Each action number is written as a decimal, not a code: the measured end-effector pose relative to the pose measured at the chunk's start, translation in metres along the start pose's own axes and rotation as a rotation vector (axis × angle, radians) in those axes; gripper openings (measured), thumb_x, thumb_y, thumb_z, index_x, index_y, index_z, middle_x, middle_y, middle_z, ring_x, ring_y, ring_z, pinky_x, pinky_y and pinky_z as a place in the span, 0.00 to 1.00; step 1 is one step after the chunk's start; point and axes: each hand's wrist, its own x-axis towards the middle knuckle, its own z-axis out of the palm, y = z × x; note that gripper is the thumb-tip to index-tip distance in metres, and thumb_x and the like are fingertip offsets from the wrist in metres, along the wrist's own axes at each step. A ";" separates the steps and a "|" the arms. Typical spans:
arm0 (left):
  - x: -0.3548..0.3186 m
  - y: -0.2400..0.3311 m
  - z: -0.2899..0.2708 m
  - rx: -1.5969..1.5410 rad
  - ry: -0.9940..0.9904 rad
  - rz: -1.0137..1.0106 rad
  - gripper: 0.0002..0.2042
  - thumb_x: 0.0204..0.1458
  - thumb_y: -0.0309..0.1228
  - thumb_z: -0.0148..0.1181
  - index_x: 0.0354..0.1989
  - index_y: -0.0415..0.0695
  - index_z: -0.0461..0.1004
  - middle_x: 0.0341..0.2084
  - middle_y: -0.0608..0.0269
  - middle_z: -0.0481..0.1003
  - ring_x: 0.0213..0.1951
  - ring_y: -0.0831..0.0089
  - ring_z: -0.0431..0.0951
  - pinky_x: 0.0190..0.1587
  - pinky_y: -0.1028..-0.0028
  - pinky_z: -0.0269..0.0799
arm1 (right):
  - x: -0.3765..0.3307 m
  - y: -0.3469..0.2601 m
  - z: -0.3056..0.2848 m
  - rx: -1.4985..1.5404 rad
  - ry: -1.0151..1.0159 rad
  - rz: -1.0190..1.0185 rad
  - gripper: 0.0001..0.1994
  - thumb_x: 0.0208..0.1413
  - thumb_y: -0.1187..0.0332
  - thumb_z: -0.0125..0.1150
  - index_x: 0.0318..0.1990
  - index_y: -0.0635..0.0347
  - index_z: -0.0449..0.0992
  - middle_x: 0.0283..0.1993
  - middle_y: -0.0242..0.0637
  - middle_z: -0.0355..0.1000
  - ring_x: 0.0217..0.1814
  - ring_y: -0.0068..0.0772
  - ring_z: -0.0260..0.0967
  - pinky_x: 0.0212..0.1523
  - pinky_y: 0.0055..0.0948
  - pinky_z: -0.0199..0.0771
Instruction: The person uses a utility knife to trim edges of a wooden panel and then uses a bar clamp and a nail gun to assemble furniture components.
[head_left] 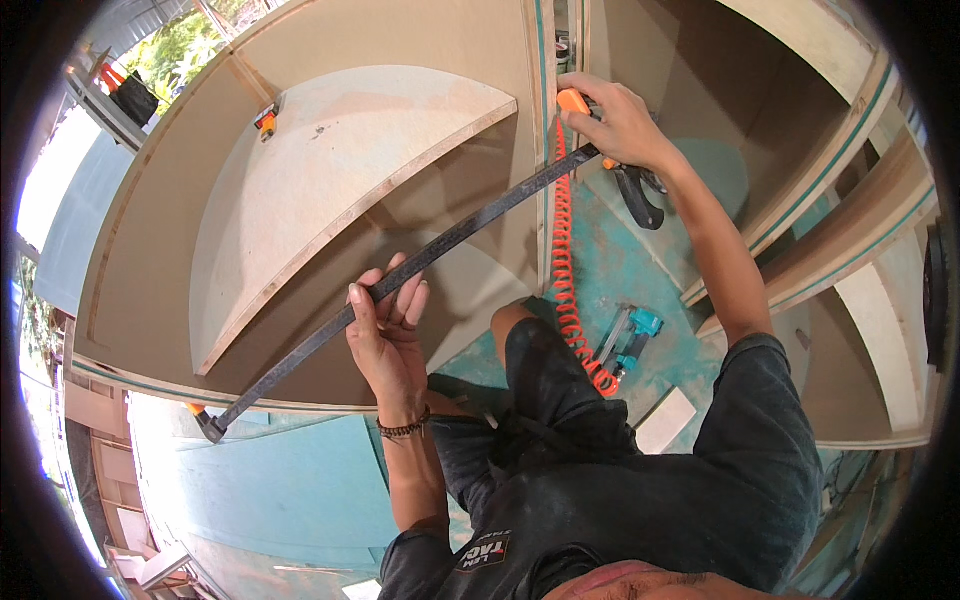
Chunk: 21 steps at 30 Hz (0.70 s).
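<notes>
A workshop for wood is being shown. Pale, raw wood is being seen all over the big cabinets [140, 270], and thin layers are being shown along their front edges. Beside the cabinets, a blue-green nail gun [640, 325] is being held up by the dusty green floor [640, 275], and a curly red hose [562, 250] is being kept near it. A long black clamp [480, 218] is being held across the left cabinet's front. Past that cabinet's lower left corner, loose boards [100, 410] are being kept together.
</notes>
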 end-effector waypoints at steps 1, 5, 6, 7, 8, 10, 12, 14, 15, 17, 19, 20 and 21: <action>0.000 0.000 0.000 -0.001 -0.001 -0.001 0.18 0.68 0.42 0.46 0.50 0.38 0.71 0.51 0.37 0.75 0.49 0.55 0.81 0.49 0.65 0.83 | 0.000 0.001 0.000 -0.009 -0.013 0.013 0.19 0.54 0.63 0.58 0.53 0.54 0.73 0.41 0.48 0.77 0.45 0.55 0.75 0.47 0.47 0.71; 0.000 -0.004 0.003 0.004 0.003 0.018 0.18 0.68 0.42 0.46 0.50 0.38 0.71 0.51 0.37 0.75 0.48 0.56 0.82 0.50 0.65 0.83 | -0.001 -0.001 -0.008 0.049 -0.118 0.106 0.21 0.55 0.63 0.59 0.55 0.61 0.72 0.52 0.47 0.75 0.55 0.52 0.72 0.57 0.40 0.69; 0.000 -0.006 0.003 0.006 0.008 0.020 0.18 0.68 0.42 0.46 0.50 0.38 0.71 0.51 0.37 0.75 0.47 0.56 0.82 0.50 0.64 0.83 | -0.002 -0.003 -0.009 0.050 -0.110 0.093 0.21 0.55 0.64 0.60 0.56 0.62 0.72 0.53 0.47 0.75 0.55 0.51 0.72 0.57 0.40 0.69; 0.000 -0.007 0.003 0.008 0.014 0.024 0.18 0.68 0.42 0.46 0.50 0.38 0.71 0.51 0.37 0.75 0.47 0.56 0.82 0.50 0.64 0.83 | -0.003 -0.003 -0.010 0.052 -0.101 0.080 0.21 0.55 0.64 0.60 0.56 0.62 0.72 0.53 0.47 0.75 0.55 0.50 0.72 0.58 0.39 0.69; 0.002 -0.009 0.006 0.006 0.013 0.032 0.18 0.68 0.42 0.46 0.50 0.38 0.71 0.51 0.37 0.75 0.47 0.57 0.82 0.50 0.64 0.83 | -0.002 -0.001 -0.012 0.054 -0.093 0.065 0.22 0.55 0.65 0.60 0.56 0.63 0.72 0.53 0.47 0.75 0.56 0.50 0.73 0.58 0.39 0.69; 0.001 -0.008 0.005 0.011 0.028 0.040 0.18 0.68 0.42 0.46 0.49 0.38 0.70 0.51 0.38 0.75 0.46 0.58 0.82 0.50 0.65 0.83 | 0.002 0.003 -0.008 0.098 -0.113 0.044 0.21 0.54 0.66 0.62 0.56 0.63 0.73 0.52 0.45 0.76 0.54 0.44 0.74 0.57 0.36 0.70; -0.001 -0.005 0.000 0.013 0.063 0.030 0.18 0.68 0.43 0.46 0.49 0.39 0.70 0.50 0.39 0.76 0.46 0.59 0.82 0.50 0.64 0.82 | 0.009 0.002 0.000 0.128 -0.102 0.061 0.21 0.54 0.67 0.63 0.55 0.64 0.73 0.50 0.43 0.77 0.53 0.37 0.75 0.55 0.34 0.71; -0.007 -0.006 -0.007 0.039 0.101 0.027 0.19 0.68 0.44 0.46 0.48 0.39 0.70 0.50 0.40 0.76 0.45 0.60 0.83 0.51 0.64 0.81 | 0.010 -0.004 0.006 0.159 -0.078 0.096 0.21 0.54 0.67 0.64 0.55 0.64 0.74 0.48 0.41 0.78 0.51 0.30 0.75 0.53 0.31 0.72; -0.011 -0.004 -0.006 0.095 0.119 0.032 0.19 0.67 0.45 0.47 0.48 0.39 0.70 0.49 0.41 0.76 0.45 0.60 0.82 0.51 0.63 0.81 | 0.008 -0.001 0.007 0.167 -0.056 0.175 0.22 0.54 0.64 0.65 0.54 0.64 0.76 0.49 0.41 0.79 0.52 0.30 0.75 0.54 0.33 0.73; -0.011 -0.008 -0.004 0.062 0.086 -0.010 0.20 0.67 0.47 0.48 0.47 0.39 0.70 0.49 0.42 0.77 0.45 0.61 0.82 0.52 0.62 0.80 | 0.001 0.006 0.008 0.146 -0.024 0.216 0.21 0.56 0.64 0.67 0.55 0.63 0.76 0.49 0.42 0.79 0.52 0.30 0.75 0.53 0.30 0.72; -0.009 -0.012 -0.002 -0.047 0.078 -0.032 0.18 0.66 0.47 0.49 0.46 0.42 0.70 0.50 0.43 0.77 0.45 0.62 0.82 0.52 0.65 0.80 | -0.005 0.025 0.012 0.188 -0.004 0.241 0.22 0.57 0.65 0.67 0.56 0.65 0.75 0.48 0.39 0.78 0.50 0.28 0.74 0.52 0.29 0.72; -0.007 -0.011 -0.002 -0.104 0.052 -0.040 0.18 0.66 0.47 0.49 0.46 0.42 0.70 0.49 0.43 0.77 0.45 0.62 0.82 0.51 0.64 0.80 | -0.004 0.031 0.009 0.221 -0.030 0.247 0.20 0.59 0.65 0.66 0.56 0.66 0.75 0.48 0.37 0.77 0.50 0.26 0.73 0.53 0.28 0.72; -0.012 -0.005 -0.004 -0.104 0.071 -0.035 0.18 0.66 0.47 0.49 0.46 0.42 0.70 0.50 0.42 0.77 0.45 0.62 0.82 0.51 0.64 0.80 | -0.003 0.029 0.009 0.250 -0.050 0.262 0.19 0.60 0.66 0.64 0.55 0.67 0.75 0.48 0.35 0.76 0.50 0.24 0.71 0.53 0.26 0.71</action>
